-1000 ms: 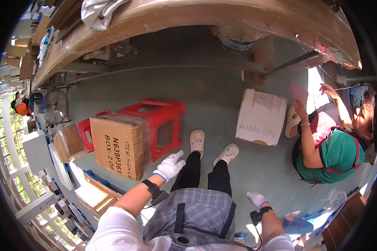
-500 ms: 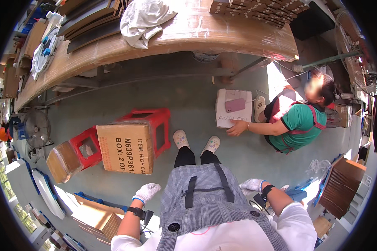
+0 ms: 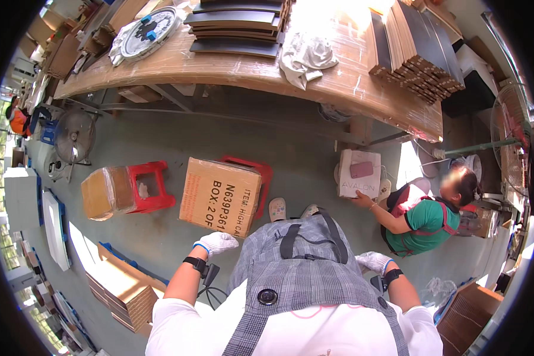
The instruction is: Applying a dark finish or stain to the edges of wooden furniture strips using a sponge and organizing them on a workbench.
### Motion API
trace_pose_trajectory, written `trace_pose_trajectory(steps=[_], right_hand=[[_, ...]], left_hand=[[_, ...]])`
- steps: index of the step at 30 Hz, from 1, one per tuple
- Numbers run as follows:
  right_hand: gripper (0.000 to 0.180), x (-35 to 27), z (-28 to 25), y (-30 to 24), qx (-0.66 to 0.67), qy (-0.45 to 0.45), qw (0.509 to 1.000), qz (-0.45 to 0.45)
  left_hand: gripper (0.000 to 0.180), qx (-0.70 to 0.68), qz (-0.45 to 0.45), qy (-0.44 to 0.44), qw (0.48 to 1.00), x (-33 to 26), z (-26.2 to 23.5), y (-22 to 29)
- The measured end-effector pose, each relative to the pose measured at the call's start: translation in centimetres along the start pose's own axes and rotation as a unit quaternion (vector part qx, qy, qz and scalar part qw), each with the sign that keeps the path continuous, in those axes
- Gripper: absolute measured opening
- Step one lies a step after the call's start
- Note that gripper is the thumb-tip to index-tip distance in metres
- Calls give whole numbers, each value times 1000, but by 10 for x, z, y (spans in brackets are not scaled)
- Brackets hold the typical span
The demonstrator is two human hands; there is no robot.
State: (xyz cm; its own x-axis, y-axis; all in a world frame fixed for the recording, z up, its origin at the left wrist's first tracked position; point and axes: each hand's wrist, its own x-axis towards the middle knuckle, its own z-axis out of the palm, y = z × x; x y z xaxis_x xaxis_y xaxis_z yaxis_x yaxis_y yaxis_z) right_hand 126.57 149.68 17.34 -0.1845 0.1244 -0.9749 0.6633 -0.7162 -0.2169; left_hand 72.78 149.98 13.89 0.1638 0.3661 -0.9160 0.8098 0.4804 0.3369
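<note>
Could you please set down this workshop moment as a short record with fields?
Left hand: white-gloved left hand, empty, fingers loosely curled, raised near the large brown cardboard box
Right hand: white-gloved right hand, empty, at the person's side
Box support: box rests on a red plastic stool
Second stool: red plastic stool beside a smaller taped brown box
Co-worker: seated person in a green top, hand on a white carton
Bench: long wooden workbench with stacked dark boards

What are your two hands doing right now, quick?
Left hand: gloved, empty, loosely curled, near the cardboard box.
Right hand: gloved, at the side, holding nothing visible.
</note>
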Motion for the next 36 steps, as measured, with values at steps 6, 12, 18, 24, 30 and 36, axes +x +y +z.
trace_pose_trajectory(steps=[6,12,18,24,30,36], right_hand=[[69,6,-21,-7,-178,-19,984,25],[66,28,-79,-47,-261,20,955,-143],[52,83,-159,-46,-245,-50,955,-159],[23,74,-198,-100,-578,-70,729,-361],[24,62,-204,-146,-532,-77,749,-386],[26,92,-169,-200,-452,-30,780,-431]], left_hand=[[51,19,68,-49,996,5,-16,36],[56,85,72,-59,992,25,-55,93],[61,77,46,-56,994,32,-80,143],[46,79,65,11,995,48,-94,168],[39,78,90,16,993,28,-152,177],[24,27,244,-103,964,55,-268,145]])
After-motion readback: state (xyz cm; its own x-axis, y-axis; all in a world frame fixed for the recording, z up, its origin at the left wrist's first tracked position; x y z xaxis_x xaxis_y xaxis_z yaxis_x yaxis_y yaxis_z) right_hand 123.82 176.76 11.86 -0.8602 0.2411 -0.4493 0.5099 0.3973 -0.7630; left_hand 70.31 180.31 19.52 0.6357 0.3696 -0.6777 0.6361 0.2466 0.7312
